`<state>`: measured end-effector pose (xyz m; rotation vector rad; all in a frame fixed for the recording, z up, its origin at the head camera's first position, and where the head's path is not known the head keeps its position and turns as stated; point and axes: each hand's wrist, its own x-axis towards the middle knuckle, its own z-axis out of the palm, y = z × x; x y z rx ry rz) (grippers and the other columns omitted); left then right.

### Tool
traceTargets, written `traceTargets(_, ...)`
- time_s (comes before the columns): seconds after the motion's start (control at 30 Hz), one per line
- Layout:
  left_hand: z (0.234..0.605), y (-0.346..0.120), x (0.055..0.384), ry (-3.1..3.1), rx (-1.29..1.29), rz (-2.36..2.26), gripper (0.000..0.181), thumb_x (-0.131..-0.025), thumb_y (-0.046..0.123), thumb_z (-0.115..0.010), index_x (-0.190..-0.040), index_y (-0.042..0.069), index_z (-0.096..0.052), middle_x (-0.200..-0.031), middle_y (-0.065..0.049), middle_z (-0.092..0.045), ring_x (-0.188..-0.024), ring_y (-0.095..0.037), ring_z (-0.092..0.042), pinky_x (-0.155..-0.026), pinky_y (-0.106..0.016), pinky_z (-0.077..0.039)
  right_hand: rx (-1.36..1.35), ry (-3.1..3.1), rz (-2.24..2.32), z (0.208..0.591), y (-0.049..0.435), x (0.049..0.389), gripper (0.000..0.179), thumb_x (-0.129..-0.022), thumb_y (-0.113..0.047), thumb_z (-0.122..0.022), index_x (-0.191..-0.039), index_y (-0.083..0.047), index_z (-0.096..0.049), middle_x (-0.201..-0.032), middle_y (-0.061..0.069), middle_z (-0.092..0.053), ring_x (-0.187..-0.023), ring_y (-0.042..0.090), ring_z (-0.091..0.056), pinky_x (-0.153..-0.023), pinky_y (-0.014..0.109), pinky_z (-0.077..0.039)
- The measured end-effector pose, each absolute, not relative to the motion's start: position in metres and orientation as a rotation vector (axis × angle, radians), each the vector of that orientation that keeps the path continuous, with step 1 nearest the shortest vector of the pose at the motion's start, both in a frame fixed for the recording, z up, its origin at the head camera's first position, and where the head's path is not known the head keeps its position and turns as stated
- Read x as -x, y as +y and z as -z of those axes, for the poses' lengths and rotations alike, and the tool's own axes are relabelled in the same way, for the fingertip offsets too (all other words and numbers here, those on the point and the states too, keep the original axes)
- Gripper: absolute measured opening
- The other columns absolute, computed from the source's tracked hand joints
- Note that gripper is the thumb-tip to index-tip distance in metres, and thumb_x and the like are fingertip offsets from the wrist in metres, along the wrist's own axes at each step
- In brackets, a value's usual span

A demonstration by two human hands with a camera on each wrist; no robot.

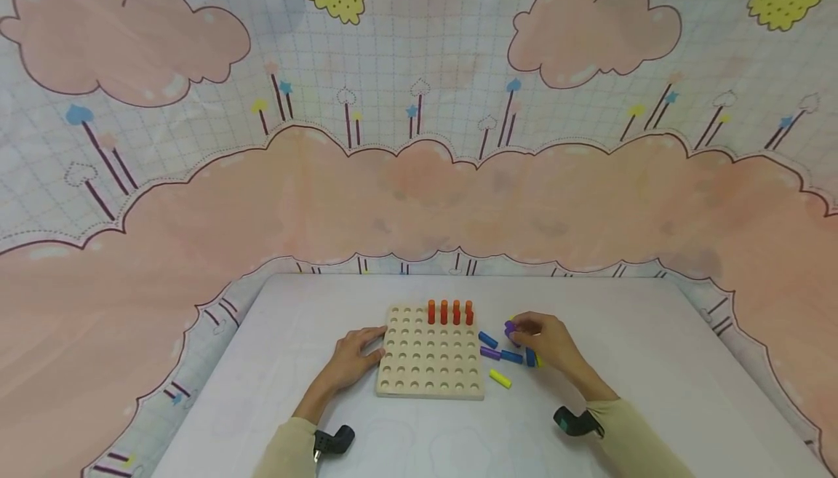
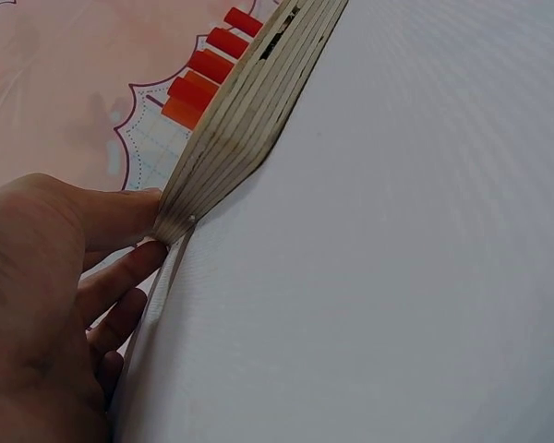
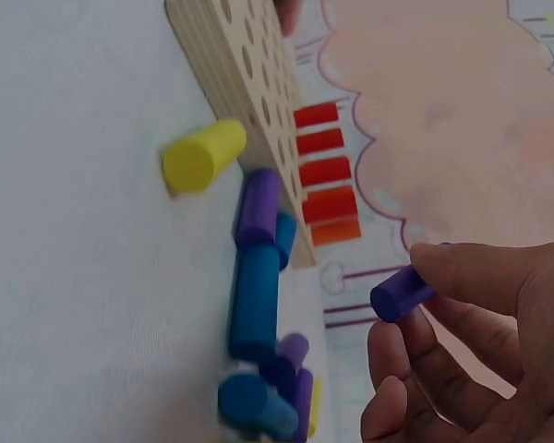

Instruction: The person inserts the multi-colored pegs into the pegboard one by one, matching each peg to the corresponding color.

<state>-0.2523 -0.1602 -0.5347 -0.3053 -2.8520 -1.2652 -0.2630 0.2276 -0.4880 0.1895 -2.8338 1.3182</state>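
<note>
Pinching a purple cylindrical peg between thumb and finger, the right hand is leaving one round end exposed, presumably to keep that end unobstructed. Its other fingers are curving loosely, gripping nothing else, and the hand is hovering beside the loose pegs, right of the wooden pegboard. The left hand is touching the board's left edge with thumb and fingers apart and relaxed, probably steadying it; how hard it is pressing cannot be told. Red pegs are standing upright toward the board's far right corner, their holes keeping them vertical. A yellow peg, a loose purple peg and blue pegs are lying on the white table, likely being kept handy for the right hand.
</note>
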Motion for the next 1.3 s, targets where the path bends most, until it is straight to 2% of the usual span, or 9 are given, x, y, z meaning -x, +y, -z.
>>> traceTargets(0.4, 0.534, -0.160, 0.251, -2.828, 0.297, 1.268, 0.044, -0.093, 0.020, -0.065, -0.137, 0.014, -0.059, -0.139, -0.007, -0.059, -0.133, -0.032, -0.044, -0.112, -0.054, -0.023, -0.210, -2.783, -1.436, 0.485, 0.192, 0.268, 0.021, -0.088, -0.012, -0.072, -0.109, -0.009, -0.071, -0.102, 0.006, -0.073, -0.094, 0.018, -0.066, -0.085, 0.036, -0.058)
traceTargets(0.73, 0.533, -0.161, 0.254, -2.850, 0.302, 1.284, 0.044, -0.094, 0.020, -0.064, -0.138, 0.016, -0.058, -0.140, -0.006, -0.058, -0.136, -0.032, -0.042, -0.114, -0.055, -0.021, -0.215, -2.721, -1.536, 0.486, 0.161, 0.277, 0.019, -0.086, -0.011, -0.074, -0.105, -0.009, -0.072, -0.100, 0.003, -0.074, -0.095, 0.019, -0.068, -0.088, 0.039, -0.057)
traceTargets(1.13, 0.531, -0.160, 0.253, -2.852, 0.289, 1.318, 0.044, -0.094, 0.020, -0.064, -0.138, 0.016, -0.058, -0.141, -0.006, -0.058, -0.137, -0.032, -0.040, -0.114, -0.055, -0.018, -0.192, -2.658, -1.713, 0.490, 0.124, 0.278, 0.019, -0.086, -0.008, -0.074, -0.105, -0.008, -0.072, -0.100, 0.005, -0.072, -0.091, 0.017, -0.066, -0.085, 0.034, -0.056)
traceTargets(1.3, 0.534, -0.161, 0.253, -2.857, 0.273, 1.315, 0.044, -0.094, 0.021, -0.064, -0.138, 0.017, -0.058, -0.141, -0.006, -0.057, -0.137, -0.032, -0.040, -0.115, -0.055, -0.018, -0.236, -2.667, -1.648, 0.493, 0.112, 0.279, 0.017, -0.086, -0.011, -0.075, -0.103, -0.008, -0.072, -0.096, 0.004, -0.073, -0.085, 0.014, -0.067, -0.081, 0.031, -0.056)
